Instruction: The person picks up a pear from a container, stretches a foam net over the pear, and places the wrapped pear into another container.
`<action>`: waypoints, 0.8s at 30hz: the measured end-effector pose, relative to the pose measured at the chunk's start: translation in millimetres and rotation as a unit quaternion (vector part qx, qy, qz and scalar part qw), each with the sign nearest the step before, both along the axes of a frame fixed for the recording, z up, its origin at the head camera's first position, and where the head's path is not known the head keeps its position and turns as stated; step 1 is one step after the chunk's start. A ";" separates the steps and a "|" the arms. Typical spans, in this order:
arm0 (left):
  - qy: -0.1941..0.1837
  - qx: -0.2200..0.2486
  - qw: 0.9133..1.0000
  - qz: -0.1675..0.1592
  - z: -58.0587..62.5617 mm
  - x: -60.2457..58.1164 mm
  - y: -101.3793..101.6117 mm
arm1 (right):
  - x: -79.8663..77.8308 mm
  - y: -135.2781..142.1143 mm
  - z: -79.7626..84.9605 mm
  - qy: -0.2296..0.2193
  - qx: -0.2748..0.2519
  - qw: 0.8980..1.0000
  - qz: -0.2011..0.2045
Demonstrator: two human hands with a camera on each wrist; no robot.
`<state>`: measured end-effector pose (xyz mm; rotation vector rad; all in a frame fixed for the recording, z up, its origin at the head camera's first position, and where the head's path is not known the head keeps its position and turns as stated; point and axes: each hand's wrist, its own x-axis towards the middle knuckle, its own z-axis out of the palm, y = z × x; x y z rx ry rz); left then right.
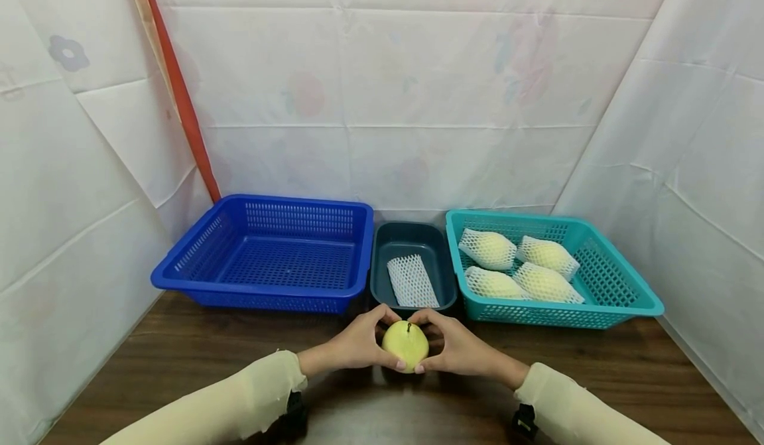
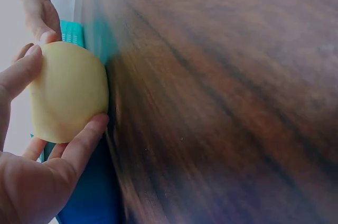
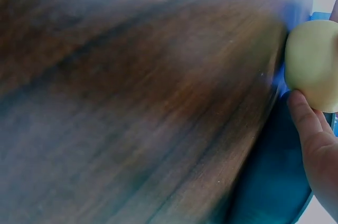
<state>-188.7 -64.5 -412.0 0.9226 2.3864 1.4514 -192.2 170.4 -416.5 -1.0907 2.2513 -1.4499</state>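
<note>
A round yellow-green pear with a short dark stem is at the front middle of the table, between two hands. My left hand holds its left side, thumb at the front and fingers at the back. From the other side my right hand grips it the same way, and the two thumbs nearly meet. In the left wrist view, fingertips press on the pear at its edges. Just behind the hands, a white foam net sleeve lies flat in a small dark tray.
A blue basket stands at the left of the tray, nothing in it. On the right, a teal basket holds several pears in white foam nets, grouped at its left side. White cloth hangs behind and at both sides.
</note>
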 end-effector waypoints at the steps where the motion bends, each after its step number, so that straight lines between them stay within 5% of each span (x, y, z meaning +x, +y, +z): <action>1: -0.001 -0.001 1.000 0.001 0.0 0.1 0.0 | -0.1 0.0 -0.3 -0.001 0.001 1.000 -0.001; 12: -0.001 -0.010 1.000 0.003 3.6 -3.8 0.8 | -4.0 1.7 7.7 -0.023 0.033 0.999 -0.001; 17: -0.003 -0.015 1.000 0.005 3.8 -5.5 1.4 | -6.8 4.7 26.3 -0.039 0.075 0.996 0.013; 24: -0.010 -0.021 1.000 0.005 0.9 -2.6 1.0 | -16.6 5.4 63.4 0.014 0.115 0.993 0.010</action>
